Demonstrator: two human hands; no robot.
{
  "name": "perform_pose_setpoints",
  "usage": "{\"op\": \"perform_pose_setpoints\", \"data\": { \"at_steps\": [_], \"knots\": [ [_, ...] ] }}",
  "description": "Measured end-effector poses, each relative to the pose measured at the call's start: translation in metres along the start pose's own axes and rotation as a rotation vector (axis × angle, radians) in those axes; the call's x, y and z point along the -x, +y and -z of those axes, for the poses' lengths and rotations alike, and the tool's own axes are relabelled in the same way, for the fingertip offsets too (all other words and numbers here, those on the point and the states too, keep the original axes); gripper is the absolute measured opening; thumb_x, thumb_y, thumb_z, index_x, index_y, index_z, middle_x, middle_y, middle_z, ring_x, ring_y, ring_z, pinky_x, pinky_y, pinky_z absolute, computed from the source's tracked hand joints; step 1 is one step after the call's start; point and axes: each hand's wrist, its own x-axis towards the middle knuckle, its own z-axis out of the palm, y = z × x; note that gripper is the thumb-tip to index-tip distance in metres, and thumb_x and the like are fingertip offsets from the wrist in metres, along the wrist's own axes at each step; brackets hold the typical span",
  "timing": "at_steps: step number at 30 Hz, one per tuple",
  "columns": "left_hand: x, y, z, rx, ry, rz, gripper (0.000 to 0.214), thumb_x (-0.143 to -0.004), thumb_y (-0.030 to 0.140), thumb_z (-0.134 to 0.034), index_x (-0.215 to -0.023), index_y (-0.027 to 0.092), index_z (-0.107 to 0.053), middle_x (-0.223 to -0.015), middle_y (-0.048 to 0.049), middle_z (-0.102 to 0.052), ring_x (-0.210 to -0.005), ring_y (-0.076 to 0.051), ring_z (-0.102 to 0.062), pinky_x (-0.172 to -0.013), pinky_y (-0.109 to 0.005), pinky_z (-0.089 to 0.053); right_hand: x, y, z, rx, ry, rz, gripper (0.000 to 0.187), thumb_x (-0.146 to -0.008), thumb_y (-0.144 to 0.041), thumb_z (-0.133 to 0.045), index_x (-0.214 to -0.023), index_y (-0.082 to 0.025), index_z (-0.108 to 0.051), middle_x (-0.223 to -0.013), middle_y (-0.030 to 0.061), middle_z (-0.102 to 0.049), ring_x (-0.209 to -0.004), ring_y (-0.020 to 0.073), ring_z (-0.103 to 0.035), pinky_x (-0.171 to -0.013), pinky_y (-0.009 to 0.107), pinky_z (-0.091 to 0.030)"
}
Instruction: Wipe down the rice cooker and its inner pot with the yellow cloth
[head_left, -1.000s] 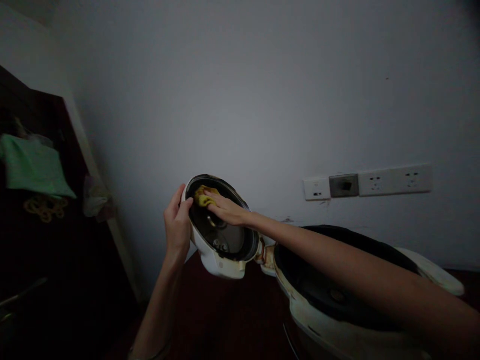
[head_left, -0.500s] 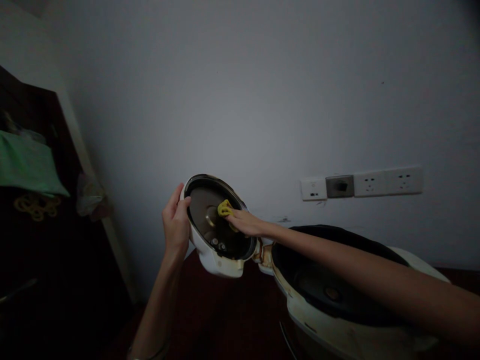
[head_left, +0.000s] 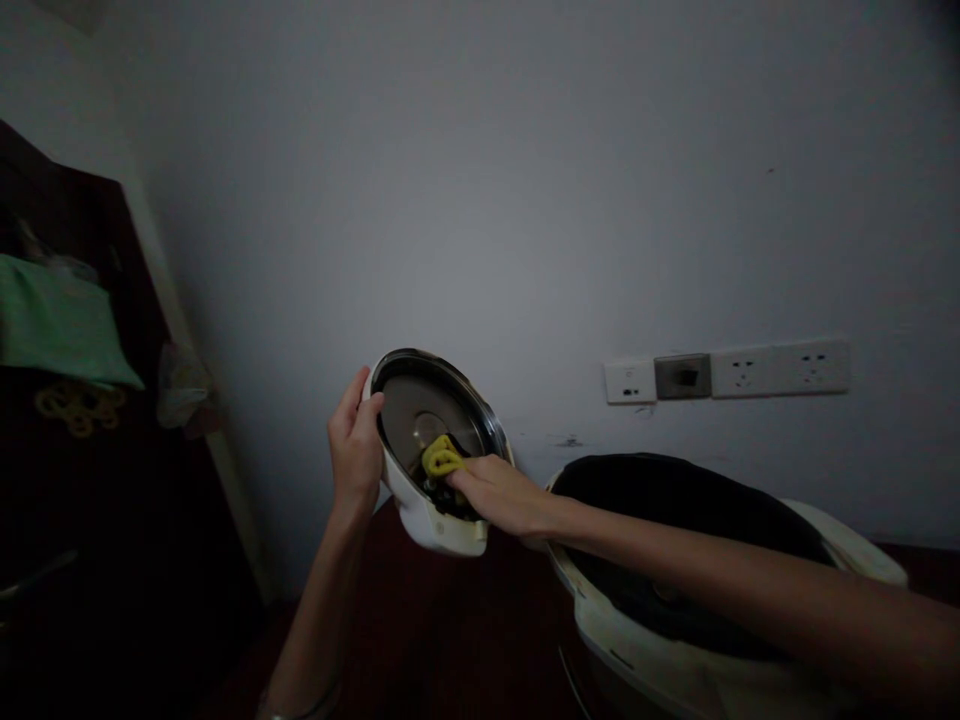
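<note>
On tilted lid (head_left: 405, 408), white outside, shiny grey inside: bunched yellow cloth (head_left: 435, 456).

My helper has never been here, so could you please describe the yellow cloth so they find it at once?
At lower right stands a large white cooker, its lid open to the left. The left hand grips the lid's left edge; the right hand reaches over its dark inside. That hand holds a small, crumpled cloth, the only bright yellow thing there.
</note>
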Motion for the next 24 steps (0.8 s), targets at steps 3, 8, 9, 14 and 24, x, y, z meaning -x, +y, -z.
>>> {"op": "perform_pose_setpoints", "data": {
  "at_steps": [3, 8, 9, 14, 24],
  "knots": [
    [0.000, 0.001, -0.001, -0.008, 0.002, 0.004, 0.047, -0.076, 0.028, -0.057, -0.122, 0.014, -0.060, -0.127, -0.0117, -0.059, -0.123, -0.025, -0.049, -0.107, -0.041, -0.034, 0.002, -0.011, 0.001, -0.069, 0.023, 0.020, 0.032, -0.088, -0.027, -0.035, -0.068, -0.017, -0.057, -0.072, 0.0041, -0.062, -0.064, 0.0143, -0.052, -0.055, 0.026, -0.039],
    [0.000, 0.002, -0.001, -0.009, 0.005, -0.006, 0.046, -0.076, 0.028, -0.058, -0.120, 0.015, -0.061, -0.126, -0.0103, -0.059, -0.123, -0.026, -0.049, -0.108, -0.043, -0.033, 0.002, -0.018, 0.001, -0.186, 0.036, 0.134, 0.024, -0.088, -0.025, -0.035, -0.078, -0.019, -0.056, -0.081, 0.0037, -0.062, -0.073, 0.0155, -0.055, -0.067, 0.029, -0.045],
    [0.000, 0.002, -0.002, -0.008, 0.006, -0.006, 0.045, -0.076, 0.028, -0.058, -0.119, 0.015, -0.061, -0.126, -0.0100, -0.060, -0.123, -0.026, -0.048, -0.108, -0.043, -0.032, 0.001, -0.019, 0.000, -0.204, 0.042, 0.178, 0.022, -0.088, -0.023, -0.035, -0.081, -0.019, -0.056, -0.086, 0.0035, -0.063, -0.078, 0.0159, -0.056, -0.073, 0.030, -0.046],
    [0.001, 0.003, -0.002, -0.007, 0.024, 0.001, 0.044, -0.075, 0.028, -0.058, -0.118, 0.017, -0.062, -0.127, -0.0088, -0.059, -0.122, -0.025, -0.050, -0.108, -0.041, -0.034, -0.014, -0.024, -0.004, -0.237, 0.056, 0.376, 0.023, -0.088, -0.014, -0.035, -0.094, -0.020, -0.056, -0.112, 0.0038, -0.061, -0.104, 0.0175, -0.055, -0.097, 0.036, -0.041],
    [-0.002, -0.001, 0.000, 0.013, 0.012, 0.018, 0.047, -0.074, 0.027, -0.058, -0.120, 0.015, -0.061, -0.126, -0.0102, -0.059, -0.118, -0.026, -0.053, -0.105, -0.040, -0.038, -0.071, -0.008, -0.001, 0.053, 0.057, 0.519, 0.046, -0.093, -0.022, -0.032, -0.137, -0.010, -0.039, -0.148, 0.0096, -0.034, -0.139, 0.0156, -0.023, -0.117, 0.036, -0.016]
  ]
}}
